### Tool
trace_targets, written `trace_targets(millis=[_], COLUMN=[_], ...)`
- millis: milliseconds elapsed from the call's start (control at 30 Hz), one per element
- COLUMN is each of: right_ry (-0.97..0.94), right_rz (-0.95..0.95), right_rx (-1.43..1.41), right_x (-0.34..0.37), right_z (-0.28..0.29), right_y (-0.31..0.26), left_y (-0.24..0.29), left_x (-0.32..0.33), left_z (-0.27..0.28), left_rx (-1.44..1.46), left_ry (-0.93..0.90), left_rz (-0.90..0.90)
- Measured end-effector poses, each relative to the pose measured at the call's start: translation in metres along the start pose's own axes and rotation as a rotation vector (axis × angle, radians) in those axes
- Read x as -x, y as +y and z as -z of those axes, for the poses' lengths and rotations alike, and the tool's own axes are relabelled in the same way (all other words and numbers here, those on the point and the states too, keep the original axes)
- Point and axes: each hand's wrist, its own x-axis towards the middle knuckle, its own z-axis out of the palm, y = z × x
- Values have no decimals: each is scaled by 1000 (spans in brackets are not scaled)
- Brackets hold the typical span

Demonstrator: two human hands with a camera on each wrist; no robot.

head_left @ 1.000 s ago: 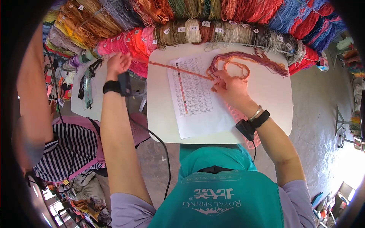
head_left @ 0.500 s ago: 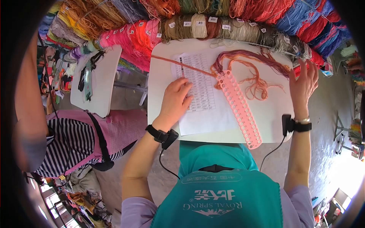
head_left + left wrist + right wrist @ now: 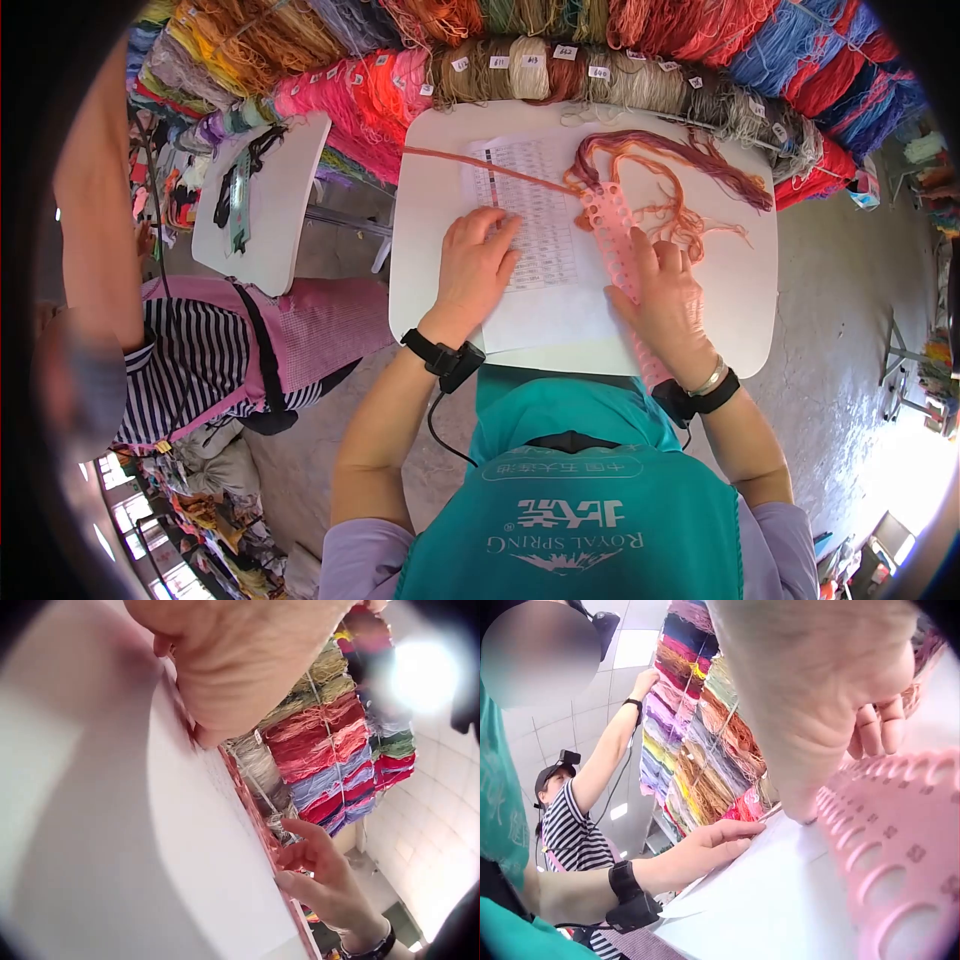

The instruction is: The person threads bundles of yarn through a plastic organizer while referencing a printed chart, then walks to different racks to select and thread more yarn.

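My left hand (image 3: pixel 475 265) rests on a printed chart (image 3: pixel 540 325), its fingers loosely bent and holding nothing. Over a long pink thread organizer strip (image 3: pixel 610 240), with holes along both edges, lies my right hand (image 3: pixel 668 305). Its thumb is at the strip's left edge and its fingers reach across it; part of the strip is hidden beneath. The right wrist view shows the thumb tip beside the row of scalloped holes. At the strip's far end, a reddish-orange strand (image 3: pixel 490 167) stretches left past the table edge, and a purple and orange thread bundle (image 3: pixel 715 170) trails right.
Labelled thread hanks (image 3: pixel 530 70) in many colours hang behind the white table (image 3: pixel 440 125). Loose orange threads (image 3: pixel 685 225) lie right of the strip. Another table (image 3: pixel 300 190) stands at the left, near a person in a striped shirt (image 3: pixel 205 340).
My left hand has come from beyond the left table edge down onto the chart. My right hand left the strip's far end, went to the right edge, and is now back over the strip.
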Motion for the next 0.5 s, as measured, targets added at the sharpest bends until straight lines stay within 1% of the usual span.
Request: trace_targets(millis=[133, 333, 433, 500], right_ry=[5, -28, -125, -54], right_rz=[-27, 7, -18, 85], right_rx=[-13, -11, -23, -83], right_x=[-2, -5, -9, -16], right_z=[3, 11, 22, 36], right_y=[12, 24, 25, 37], left_y=[6, 15, 15, 15], left_x=[-1, -5, -7, -8], left_z=[-3, -4, -2, 2], left_rx=[-12, -68, -80, -73], left_ry=[6, -29, -56, -68], left_rz=[-29, -33, -30, -27])
